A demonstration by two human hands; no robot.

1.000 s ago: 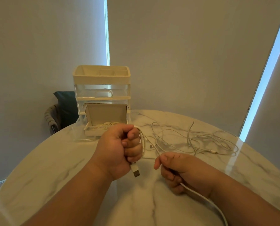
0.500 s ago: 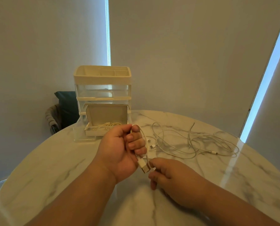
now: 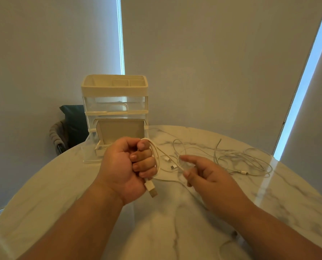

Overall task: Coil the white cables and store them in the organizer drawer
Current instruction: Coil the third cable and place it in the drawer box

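1. White cable (image 3: 157,156): centre of frame, looped round the curled fingers of the left hand (image 3: 126,166), which grips it in a fist; USB plug (image 3: 151,190) hangs out below the fist.
2. Right hand (image 3: 212,182): right of centre, fingers loosely spread, index and thumb apart, a strand running between them.
3. Loose cables (image 3: 240,160): tangled on the marble table (image 3: 62,203), right of both hands.
4. Organizer (image 3: 115,102): upper centre-left, at the table's far edge; bottom drawer (image 3: 102,149) pulled out, partly hidden behind the left hand.
5. Dark chair (image 3: 70,126): left of the organizer, behind the table.
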